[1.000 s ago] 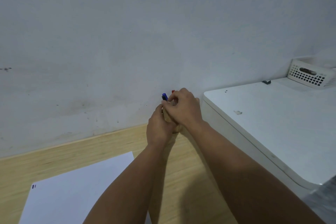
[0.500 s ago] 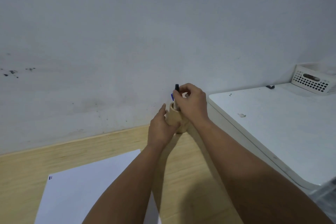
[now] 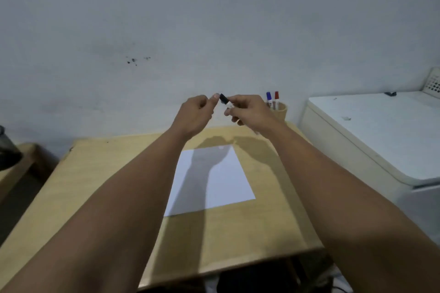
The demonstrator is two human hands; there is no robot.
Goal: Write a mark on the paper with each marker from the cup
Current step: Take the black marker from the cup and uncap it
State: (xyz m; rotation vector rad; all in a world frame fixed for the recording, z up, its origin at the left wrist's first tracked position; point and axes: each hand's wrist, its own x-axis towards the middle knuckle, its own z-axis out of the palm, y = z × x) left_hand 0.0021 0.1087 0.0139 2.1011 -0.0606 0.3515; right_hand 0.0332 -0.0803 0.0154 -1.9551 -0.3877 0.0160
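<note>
Uncapping the black marker [image 3: 225, 100] above the paper [image 3: 215, 181].
Right hand [image 3: 250, 112] grips the barrel; left hand [image 3: 196, 114] pinches the cap. A sudden release could jerk the tip astray; two markers wait in the cup [image 3: 280, 110].

Black-capped marker [image 3: 226, 103] with a white barrel, held in the air above the far part of the table [image 3: 114, 188], tilted, cap end up and to the left. White sheet of paper [image 3: 221, 183], lying flat near the middle of the table, slightly skewed to its edges; no mark visible on it. Tan cup [image 3: 280, 112], upright at the far right corner, holding a blue-capped marker [image 3: 269, 100] and a red-capped marker [image 3: 276, 99], both cap up.
</note>
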